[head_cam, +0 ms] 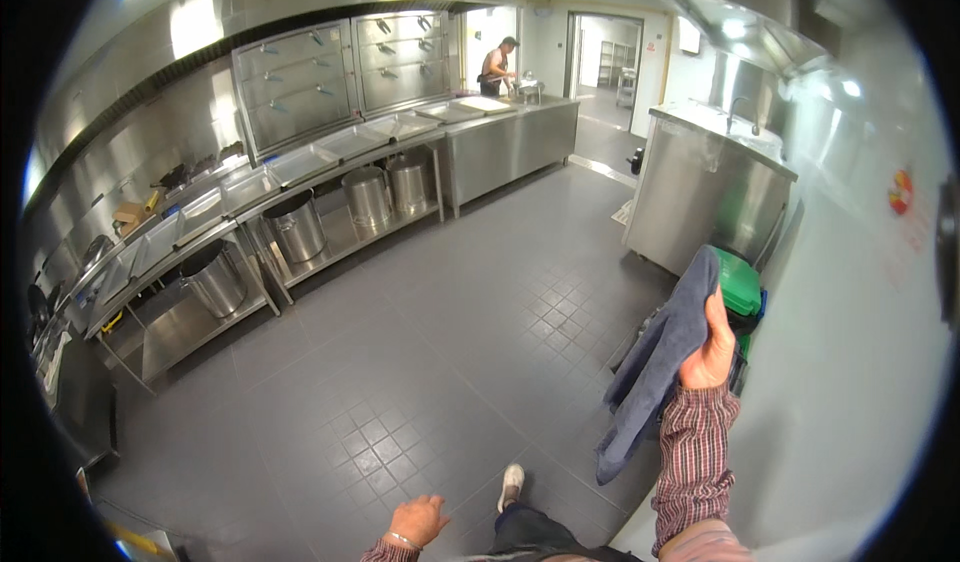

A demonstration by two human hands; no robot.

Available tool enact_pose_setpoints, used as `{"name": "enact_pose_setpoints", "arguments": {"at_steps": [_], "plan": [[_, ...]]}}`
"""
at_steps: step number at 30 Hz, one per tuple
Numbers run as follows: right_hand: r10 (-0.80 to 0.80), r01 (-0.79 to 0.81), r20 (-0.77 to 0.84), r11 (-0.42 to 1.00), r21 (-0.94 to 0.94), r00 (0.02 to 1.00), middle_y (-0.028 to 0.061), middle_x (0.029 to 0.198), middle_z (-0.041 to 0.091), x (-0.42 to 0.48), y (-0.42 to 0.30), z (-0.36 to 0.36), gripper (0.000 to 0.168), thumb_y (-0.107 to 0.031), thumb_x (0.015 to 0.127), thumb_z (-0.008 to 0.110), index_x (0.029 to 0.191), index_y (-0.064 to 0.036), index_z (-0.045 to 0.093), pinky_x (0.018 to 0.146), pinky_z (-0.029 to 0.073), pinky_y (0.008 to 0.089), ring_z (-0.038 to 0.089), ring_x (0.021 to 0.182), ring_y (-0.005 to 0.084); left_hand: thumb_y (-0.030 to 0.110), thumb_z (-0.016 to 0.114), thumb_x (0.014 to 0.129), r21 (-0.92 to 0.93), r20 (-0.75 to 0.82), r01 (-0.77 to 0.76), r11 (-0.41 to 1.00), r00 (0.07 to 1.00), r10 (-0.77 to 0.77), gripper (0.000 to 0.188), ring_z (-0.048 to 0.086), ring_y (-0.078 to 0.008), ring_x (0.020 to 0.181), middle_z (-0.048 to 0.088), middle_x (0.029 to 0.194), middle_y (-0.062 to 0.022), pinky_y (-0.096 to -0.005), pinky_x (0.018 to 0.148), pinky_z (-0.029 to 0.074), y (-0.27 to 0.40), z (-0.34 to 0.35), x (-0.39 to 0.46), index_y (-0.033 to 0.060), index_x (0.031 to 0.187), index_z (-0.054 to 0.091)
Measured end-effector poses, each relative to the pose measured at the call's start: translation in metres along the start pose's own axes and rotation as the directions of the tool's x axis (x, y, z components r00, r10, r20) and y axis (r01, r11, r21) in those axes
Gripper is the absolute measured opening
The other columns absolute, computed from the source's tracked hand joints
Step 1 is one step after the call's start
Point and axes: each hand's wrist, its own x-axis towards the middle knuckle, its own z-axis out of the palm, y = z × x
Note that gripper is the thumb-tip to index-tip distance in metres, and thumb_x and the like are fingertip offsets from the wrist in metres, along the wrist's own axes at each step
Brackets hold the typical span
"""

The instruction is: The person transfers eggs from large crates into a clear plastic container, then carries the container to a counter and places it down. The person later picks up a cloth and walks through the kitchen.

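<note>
My right hand (711, 348), in a striped sleeve, is raised at the right of the view with a dark grey-blue cloth (660, 367) in its grip. The cloth hangs down to the left of the wrist, in front of bins. At the bottom, my left hand (418, 521) wears a bracelet and hangs over the tiled floor; it holds nothing and its fingers are slightly apart. One shoe (511, 485) shows on the floor between the hands.
Steel counters with metal trays (300, 163) and large pots (367, 196) line the left side. A person in an apron (496, 66) stands at the far counter. A steel sink cabinet (697, 187) and a green-lidded bin (739, 280) stand at the right, beside a pale wall (840, 322).
</note>
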Motion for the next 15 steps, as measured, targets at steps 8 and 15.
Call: {"name": "enact_pose_setpoints", "arguments": {"at_steps": [8, 15], "plan": [[-0.075, 0.076, -0.049, 0.997, 0.013, 0.996, 0.006, 0.135, 0.042, 0.212, 0.093, -0.075, 0.053, -0.012, 0.088, 0.048, 0.138, -0.004, 0.03, 0.1, 0.036, 0.0329, 0.044, 0.118, 0.0192, 0.036, 0.049, 0.085, -0.395, 0.186, -0.086, 0.915, 0.967, 0.171, 0.038, 0.06, -0.0327, 0.097, 0.061, 0.106, -0.0142, -0.0438, 0.082, 0.047, -0.115, 0.115, 0.195, 0.0172, 0.118, 0.052], [-0.17, 0.173, 0.055, 0.983, -0.054, 0.984, 0.0078, 0.138, 0.038, 0.369, 0.187, -0.107, 0.048, -0.018, 0.093, 0.043, 0.138, -0.005, 0.031, 0.103, 0.033, 0.0327, 0.041, 0.123, 0.0213, 0.037, 0.051, 0.084, -0.286, 0.306, 0.228, 0.931, 0.942, -0.137, 0.039, 0.06, -0.0323, 0.096, 0.061, 0.105, -0.0143, -0.0438, 0.081, 0.048, -0.096, -0.051, 0.357, 0.0149, 0.116, 0.052]]}}
